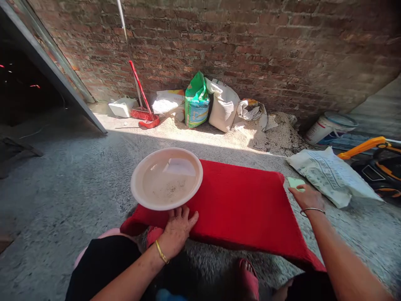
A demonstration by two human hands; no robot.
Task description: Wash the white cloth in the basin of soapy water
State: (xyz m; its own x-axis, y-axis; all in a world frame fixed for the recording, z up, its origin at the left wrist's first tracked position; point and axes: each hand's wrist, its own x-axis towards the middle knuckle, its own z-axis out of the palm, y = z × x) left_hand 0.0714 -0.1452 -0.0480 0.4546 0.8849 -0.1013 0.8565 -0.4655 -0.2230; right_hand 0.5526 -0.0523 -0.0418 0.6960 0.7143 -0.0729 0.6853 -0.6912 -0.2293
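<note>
A pale basin (137,190) with water and dark specks in it stands on the left end of a low bench or table covered in red cloth (244,200). My left hand (178,232) rests on the cloth's near edge, thumb spread, fingers reaching to the basin's near rim; the fingertips are partly hidden there. Out past the right end of the cloth, my right hand (307,197) grips a flat, pale green piece (295,182) with rounded corners. Its exact kind cannot be made out.
Along the brick wall stand a red broom and dustpan (149,122), a green bag (197,106), a white sack (224,106) and a bucket (328,127). A printed sack (332,173) lies right, beside an orange-and-black machine (382,167). My feet in red footwear (249,280) are below.
</note>
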